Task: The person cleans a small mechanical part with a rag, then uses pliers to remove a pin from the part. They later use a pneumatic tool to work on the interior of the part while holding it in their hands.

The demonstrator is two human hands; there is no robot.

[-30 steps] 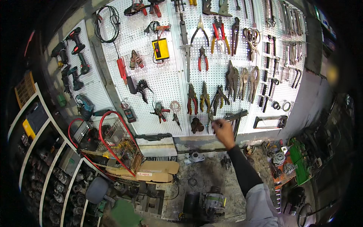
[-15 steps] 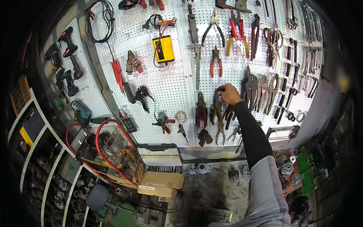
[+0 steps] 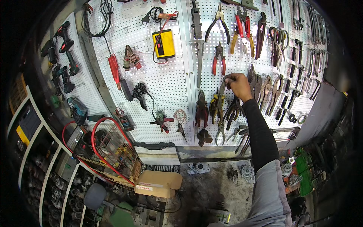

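My right hand (image 3: 239, 86) is raised to the white pegboard (image 3: 166, 102), its fingers closed in a pinch. Between the fingertips is the upper end of a pair of pliers (image 3: 221, 92), whose handles run down among the yellow-handled pliers (image 3: 215, 108) hanging there. How far it is off its hook is hard to tell. Dark red-handled pliers (image 3: 201, 111) hang to the left, and dark-handled pliers (image 3: 233, 109) hang just below the hand. Several locking pliers (image 3: 266, 89) hang right of the wrist. My left hand is out of view.
Above hang red-handled pliers (image 3: 219, 60), black-handled pliers (image 3: 218, 22) and scissors (image 3: 280, 39). A yellow charger box (image 3: 164, 44) is on the left panel. Below stand a wire cart with red handles (image 3: 99, 151), an open cardboard box (image 3: 157, 183) and a stained workbench (image 3: 193, 193).
My right hand has moved slightly up and right along the board, the pliers' end rising with it. The whole view has shifted a little.
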